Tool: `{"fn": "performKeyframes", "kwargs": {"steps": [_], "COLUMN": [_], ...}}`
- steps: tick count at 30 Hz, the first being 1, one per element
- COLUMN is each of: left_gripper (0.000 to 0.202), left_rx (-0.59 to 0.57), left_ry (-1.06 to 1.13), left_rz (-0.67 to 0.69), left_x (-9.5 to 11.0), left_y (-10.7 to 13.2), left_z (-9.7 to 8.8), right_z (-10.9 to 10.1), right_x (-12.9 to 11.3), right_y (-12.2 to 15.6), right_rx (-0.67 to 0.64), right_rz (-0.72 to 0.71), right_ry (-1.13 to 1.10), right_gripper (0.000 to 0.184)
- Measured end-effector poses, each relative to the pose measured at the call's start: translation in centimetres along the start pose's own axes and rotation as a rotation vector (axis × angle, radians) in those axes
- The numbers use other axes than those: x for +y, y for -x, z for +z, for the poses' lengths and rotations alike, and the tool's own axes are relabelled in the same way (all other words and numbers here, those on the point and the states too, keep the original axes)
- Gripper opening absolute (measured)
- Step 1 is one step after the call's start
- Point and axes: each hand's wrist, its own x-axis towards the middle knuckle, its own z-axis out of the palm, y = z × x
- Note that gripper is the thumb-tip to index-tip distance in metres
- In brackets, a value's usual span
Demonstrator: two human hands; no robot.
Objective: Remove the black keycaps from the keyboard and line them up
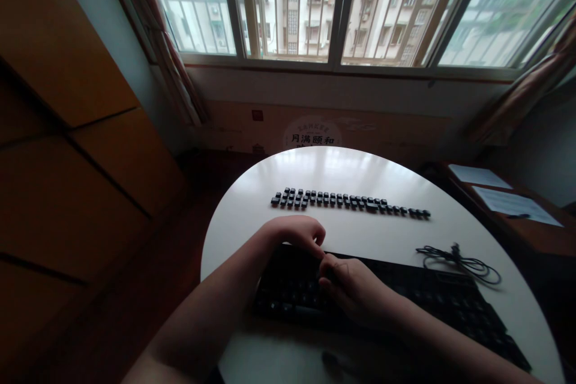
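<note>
A black keyboard lies on the white round table, with keys gone from its upper rows. My right hand is closed above the keyboard's middle. A thin wire loop shows at its fingers, perhaps part of a small tool whose handle is hidden. My left hand bends over the keyboard's back edge, fingers curled and index finger reaching down to my right fingertips. Whatever sits between the two hands is too small to make out. Behind them, loose black keycaps stand in rows.
A coiled black cable rests right of the keyboard's back edge. Near the table's front lies a dark, blurred object. Papers and a pen lie on a brown desk at right. A wooden cabinet stands left; windows are ahead.
</note>
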Motion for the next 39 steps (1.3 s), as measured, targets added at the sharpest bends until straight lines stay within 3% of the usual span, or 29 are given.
{"fn": "performKeyframes", "kwargs": {"steps": [12,21,39], "left_gripper": [0.036,0.044,0.038], "left_rx": [-0.008,-0.011,0.038], "left_ry": [0.015,-0.003,-0.089], "left_rz": [-0.038,-0.053,-0.073], "left_x": [0.5,0.4,0.9], "left_y": [0.4,0.5,0.8], "left_z": [-0.4,-0.4,-0.2], "right_z": [0.3,0.8,1.2], "right_x": [0.6,0.9,1.1], "right_y": [0.3,0.5,0.4], "right_rx": [0.167,0.207,0.246], "right_rz": [-0.056,-0.069,-0.091], "right_ry": [-0.087,-0.06,-0.061], "right_gripper": [0.008,0.007,0.006]}}
